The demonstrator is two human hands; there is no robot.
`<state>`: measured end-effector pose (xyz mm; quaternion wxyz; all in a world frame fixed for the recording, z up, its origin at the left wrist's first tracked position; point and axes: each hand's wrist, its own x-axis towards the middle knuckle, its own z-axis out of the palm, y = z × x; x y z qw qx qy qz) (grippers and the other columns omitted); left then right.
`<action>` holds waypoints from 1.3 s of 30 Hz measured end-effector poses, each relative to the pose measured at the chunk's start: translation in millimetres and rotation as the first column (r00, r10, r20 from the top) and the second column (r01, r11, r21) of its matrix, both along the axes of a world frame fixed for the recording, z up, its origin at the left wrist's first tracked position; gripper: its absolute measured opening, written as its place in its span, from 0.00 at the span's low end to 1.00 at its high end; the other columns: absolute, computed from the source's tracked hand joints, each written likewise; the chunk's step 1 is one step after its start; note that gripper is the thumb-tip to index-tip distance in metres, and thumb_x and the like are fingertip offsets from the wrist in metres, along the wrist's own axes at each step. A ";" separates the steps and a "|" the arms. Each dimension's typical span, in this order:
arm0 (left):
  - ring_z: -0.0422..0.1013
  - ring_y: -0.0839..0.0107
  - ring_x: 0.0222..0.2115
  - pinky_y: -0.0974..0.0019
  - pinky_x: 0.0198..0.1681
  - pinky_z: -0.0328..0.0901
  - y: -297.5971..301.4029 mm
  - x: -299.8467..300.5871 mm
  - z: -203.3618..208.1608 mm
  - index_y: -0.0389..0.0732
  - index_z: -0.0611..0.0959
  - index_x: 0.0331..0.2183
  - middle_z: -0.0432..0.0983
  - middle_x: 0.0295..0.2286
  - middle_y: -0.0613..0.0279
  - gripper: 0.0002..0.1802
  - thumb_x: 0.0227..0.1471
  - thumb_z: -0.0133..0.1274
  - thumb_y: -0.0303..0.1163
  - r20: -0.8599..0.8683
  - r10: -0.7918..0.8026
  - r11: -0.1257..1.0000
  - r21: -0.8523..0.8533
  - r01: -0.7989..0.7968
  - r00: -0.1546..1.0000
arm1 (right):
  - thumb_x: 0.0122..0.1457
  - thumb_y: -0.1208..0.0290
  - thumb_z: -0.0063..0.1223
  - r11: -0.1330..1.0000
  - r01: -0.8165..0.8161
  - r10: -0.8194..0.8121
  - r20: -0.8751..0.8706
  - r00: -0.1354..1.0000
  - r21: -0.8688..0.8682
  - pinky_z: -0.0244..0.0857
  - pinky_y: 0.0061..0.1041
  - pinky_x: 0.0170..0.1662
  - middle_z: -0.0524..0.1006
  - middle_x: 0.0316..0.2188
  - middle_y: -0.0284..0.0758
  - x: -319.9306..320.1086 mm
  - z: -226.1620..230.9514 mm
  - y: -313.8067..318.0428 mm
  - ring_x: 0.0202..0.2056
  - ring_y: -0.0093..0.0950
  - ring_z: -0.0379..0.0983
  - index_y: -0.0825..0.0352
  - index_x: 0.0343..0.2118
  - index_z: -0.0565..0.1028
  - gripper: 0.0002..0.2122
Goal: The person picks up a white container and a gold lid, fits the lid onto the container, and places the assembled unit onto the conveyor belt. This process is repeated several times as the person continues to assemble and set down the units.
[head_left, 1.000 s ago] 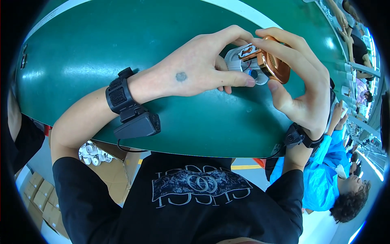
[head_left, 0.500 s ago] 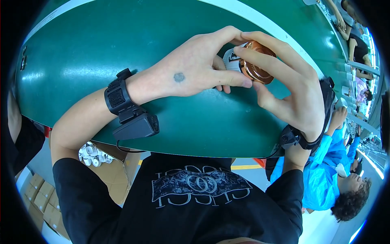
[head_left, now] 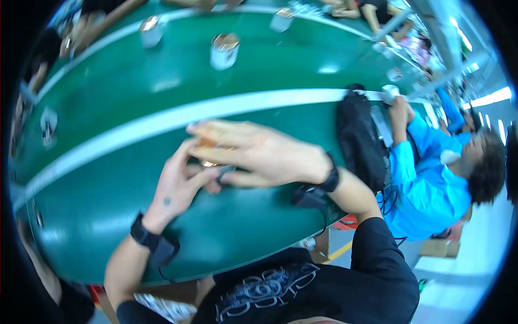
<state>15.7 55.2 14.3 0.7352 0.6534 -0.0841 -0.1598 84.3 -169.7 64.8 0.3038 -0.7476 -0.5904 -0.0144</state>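
Observation:
Both my hands meet above the green table (head_left: pixel 259 221), around a white jar with a shiny copper-coloured lid (head_left: pixel 214 162). My left hand (head_left: pixel 178 181) grips its near left side, thumb toward the right. Across the top lies my right hand (head_left: pixel 270 154), its fingers bent over the lid. Motion blurs the fingers, and they cover most of the jar; its white side is mostly hidden. Each wrist wears a black strap with a small black device.
On a green surface beyond the white strip (head_left: pixel 183 110) stand white jars with copper tops, one (head_left: pixel 224 54) nearest the middle. A black bag (head_left: pixel 359 135) lies to the right, beside a person in blue (head_left: pixel 431 178). An open carton (head_left: pixel 178 294) sits below the near edge.
The view has swung, bringing the far jars and the black bag into sight. Both hands still hold the jar; the right hand now reaches further over its lid.

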 end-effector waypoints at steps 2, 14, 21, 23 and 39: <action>0.77 0.70 0.24 0.71 0.29 0.72 -12.0 9.5 -0.4 0.29 0.67 0.59 0.79 0.41 0.53 0.25 0.64 0.52 0.25 -0.047 0.019 0.999 -0.049 -0.022 0.999 | 0.54 0.61 0.66 0.986 0.077 -0.083 0.031 0.996 0.147 0.60 0.41 0.65 0.63 0.66 0.51 6.0 -36.2 -6.2 0.65 0.49 0.62 0.71 0.66 0.61 0.39; 0.76 0.63 0.47 0.62 0.47 0.73 -28.4 4.9 -0.2 0.30 0.65 0.60 0.72 0.51 0.48 0.34 0.57 0.61 0.27 0.276 0.260 0.964 -0.012 -0.267 0.925 | 0.65 0.61 0.50 0.817 0.494 -0.305 -0.504 0.808 0.297 0.67 0.40 0.52 0.72 0.50 0.49 4.8 -50.7 23.7 0.50 0.45 0.72 0.72 0.56 0.67 0.23; 0.69 0.62 0.56 0.60 0.59 0.67 -21.1 6.1 -2.0 0.32 0.62 0.63 0.70 0.54 0.49 0.44 0.49 0.66 0.21 0.272 0.166 0.950 0.214 -0.228 0.948 | 0.68 0.59 0.44 0.818 0.505 -0.317 -0.517 0.795 0.275 0.69 0.41 0.46 0.77 0.40 0.50 6.1 -53.2 24.5 0.41 0.47 0.76 0.73 0.46 0.72 0.18; 0.69 0.62 0.56 0.59 0.60 0.65 -21.9 2.1 0.3 0.33 0.61 0.64 0.70 0.54 0.50 0.45 0.48 0.65 0.19 0.231 0.164 0.956 0.201 -0.212 0.959 | 0.68 0.58 0.45 0.819 0.505 -0.314 -0.524 0.792 0.272 0.69 0.42 0.45 0.78 0.37 0.50 4.8 -48.9 23.0 0.40 0.47 0.76 0.73 0.44 0.73 0.19; 0.71 0.58 0.48 0.58 0.50 0.67 20.5 47.3 8.2 0.36 0.72 0.58 0.73 0.49 0.54 0.46 0.36 0.74 0.29 0.703 0.151 0.634 0.470 -0.614 0.695 | 0.70 0.64 0.44 0.763 0.587 -0.395 -0.524 0.755 0.270 0.71 0.38 0.49 0.80 0.44 0.45 10.7 -59.2 28.3 0.43 0.42 0.79 0.70 0.52 0.74 0.16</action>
